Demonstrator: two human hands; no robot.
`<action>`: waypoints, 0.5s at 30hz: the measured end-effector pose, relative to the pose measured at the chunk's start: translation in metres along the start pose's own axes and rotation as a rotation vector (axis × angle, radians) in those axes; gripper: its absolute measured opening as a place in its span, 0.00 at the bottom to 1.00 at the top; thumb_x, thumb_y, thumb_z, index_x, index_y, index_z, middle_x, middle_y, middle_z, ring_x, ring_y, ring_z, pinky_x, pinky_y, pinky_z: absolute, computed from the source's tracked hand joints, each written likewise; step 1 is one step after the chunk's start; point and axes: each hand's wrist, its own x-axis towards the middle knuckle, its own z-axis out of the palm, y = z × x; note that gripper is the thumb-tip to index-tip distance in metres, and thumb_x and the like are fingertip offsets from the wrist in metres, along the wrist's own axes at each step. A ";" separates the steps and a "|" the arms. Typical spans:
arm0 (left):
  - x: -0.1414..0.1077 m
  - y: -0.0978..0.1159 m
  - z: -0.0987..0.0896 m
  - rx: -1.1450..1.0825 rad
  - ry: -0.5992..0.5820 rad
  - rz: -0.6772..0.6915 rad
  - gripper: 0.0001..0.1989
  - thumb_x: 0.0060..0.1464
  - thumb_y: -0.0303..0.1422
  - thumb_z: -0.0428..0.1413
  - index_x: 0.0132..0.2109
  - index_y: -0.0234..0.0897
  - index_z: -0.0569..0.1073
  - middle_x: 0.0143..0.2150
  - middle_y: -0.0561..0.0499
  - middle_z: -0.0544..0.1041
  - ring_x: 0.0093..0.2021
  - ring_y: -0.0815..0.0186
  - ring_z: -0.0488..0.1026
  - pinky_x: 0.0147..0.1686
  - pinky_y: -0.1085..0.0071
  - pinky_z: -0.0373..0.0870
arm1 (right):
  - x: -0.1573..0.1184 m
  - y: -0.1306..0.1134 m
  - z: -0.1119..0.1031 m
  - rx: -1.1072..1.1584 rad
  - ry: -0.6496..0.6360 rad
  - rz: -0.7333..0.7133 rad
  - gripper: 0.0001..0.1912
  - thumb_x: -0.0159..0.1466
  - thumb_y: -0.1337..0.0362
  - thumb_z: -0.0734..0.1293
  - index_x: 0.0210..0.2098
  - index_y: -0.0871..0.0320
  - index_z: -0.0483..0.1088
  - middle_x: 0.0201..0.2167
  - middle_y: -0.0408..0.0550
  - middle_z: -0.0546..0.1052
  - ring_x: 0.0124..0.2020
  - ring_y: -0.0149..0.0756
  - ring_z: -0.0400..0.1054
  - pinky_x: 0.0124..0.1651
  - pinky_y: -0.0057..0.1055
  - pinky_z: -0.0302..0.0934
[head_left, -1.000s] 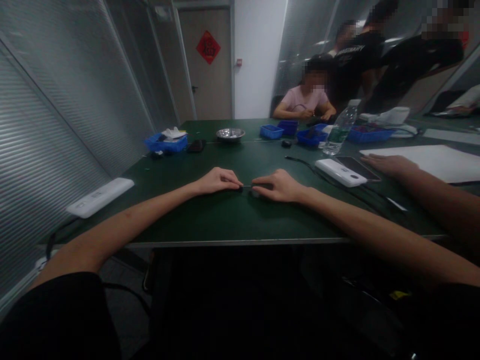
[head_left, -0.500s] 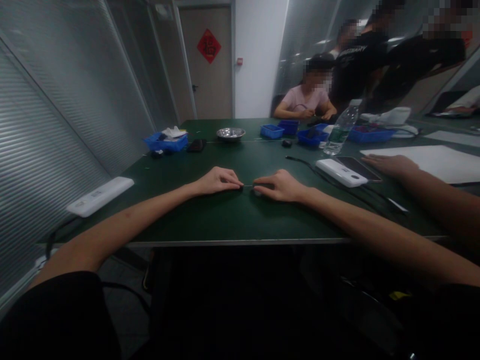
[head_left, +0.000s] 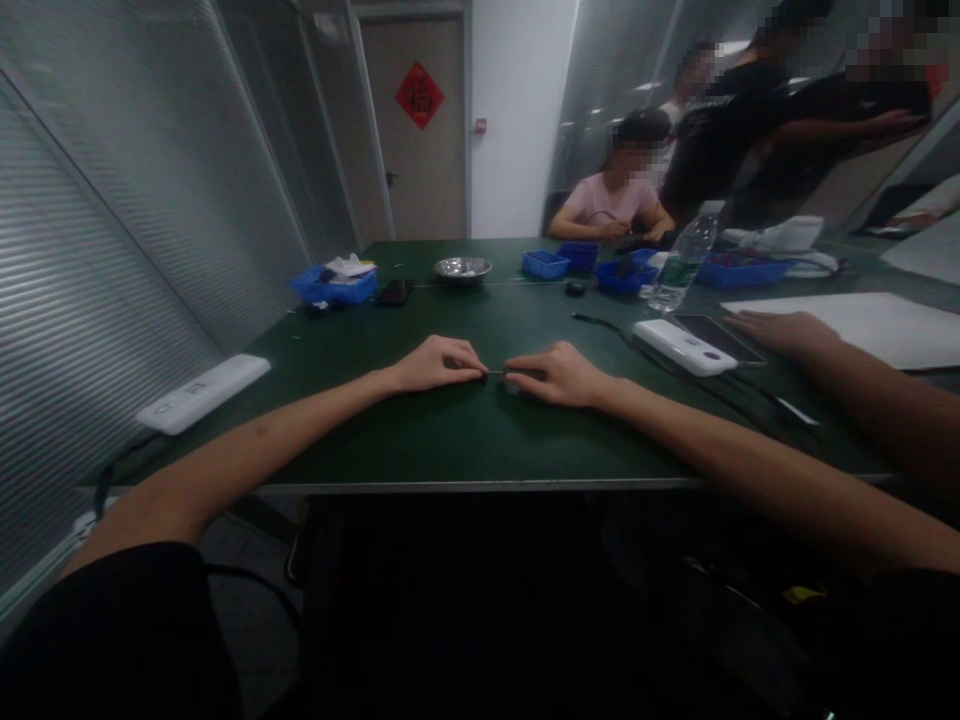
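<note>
My left hand (head_left: 442, 363) rests low over the green tabletop (head_left: 465, 440), its thumb and fingers pinched together at a small dark item (head_left: 482, 377). Facing it, my right hand (head_left: 556, 374) has thumb and forefinger brought close at the other end of a thin, light, straight piece (head_left: 496, 373). This thin piece bridges the short gap between both sets of fingertips. What exactly it is cannot be made out; it is too small and dim. Its ends are hidden by the fingers.
Nearby right are a white power bank (head_left: 682, 346) with a cable, a phone (head_left: 720, 338) and another person's hand (head_left: 780, 330) on white paper (head_left: 862, 325). Farther back stand a metal bowl (head_left: 463, 270), blue trays (head_left: 337, 287) and a water bottle (head_left: 684, 262). A white device (head_left: 202, 393) lies left.
My hands stay almost in place, with the right fingertips very slightly nearer the left. In the background, a standing person's arm is now raised at the right.
</note>
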 end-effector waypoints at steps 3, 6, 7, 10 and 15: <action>0.000 0.000 0.000 -0.002 0.000 0.001 0.12 0.64 0.37 0.62 0.50 0.39 0.85 0.46 0.43 0.82 0.44 0.62 0.78 0.43 0.67 0.73 | 0.002 -0.002 0.001 -0.003 -0.002 0.000 0.26 0.75 0.49 0.60 0.55 0.60 0.80 0.31 0.52 0.84 0.23 0.33 0.70 0.31 0.30 0.57; 0.001 0.000 0.001 -0.002 0.004 -0.001 0.12 0.63 0.37 0.63 0.50 0.39 0.85 0.45 0.43 0.82 0.43 0.62 0.79 0.43 0.66 0.74 | 0.003 -0.006 0.001 -0.005 -0.005 -0.001 0.26 0.75 0.49 0.60 0.55 0.60 0.80 0.30 0.52 0.83 0.23 0.33 0.70 0.32 0.29 0.57; 0.001 0.000 0.002 -0.004 0.006 0.000 0.11 0.63 0.37 0.63 0.50 0.39 0.85 0.45 0.43 0.82 0.44 0.62 0.79 0.43 0.66 0.74 | 0.003 -0.006 0.001 -0.006 -0.007 0.002 0.26 0.75 0.49 0.60 0.56 0.59 0.80 0.30 0.51 0.83 0.23 0.33 0.70 0.32 0.29 0.57; 0.001 0.000 0.002 -0.011 0.008 0.003 0.12 0.63 0.37 0.63 0.50 0.39 0.85 0.46 0.43 0.82 0.44 0.62 0.79 0.44 0.66 0.73 | 0.004 -0.006 0.001 -0.028 -0.017 0.011 0.26 0.75 0.49 0.60 0.57 0.59 0.79 0.30 0.52 0.83 0.24 0.33 0.70 0.32 0.29 0.57; 0.000 0.001 -0.001 -0.011 -0.016 -0.008 0.13 0.63 0.36 0.63 0.51 0.39 0.84 0.46 0.42 0.82 0.45 0.62 0.79 0.45 0.66 0.73 | 0.002 -0.003 -0.002 -0.038 -0.019 0.006 0.26 0.75 0.49 0.60 0.56 0.60 0.80 0.36 0.55 0.85 0.27 0.35 0.74 0.34 0.30 0.59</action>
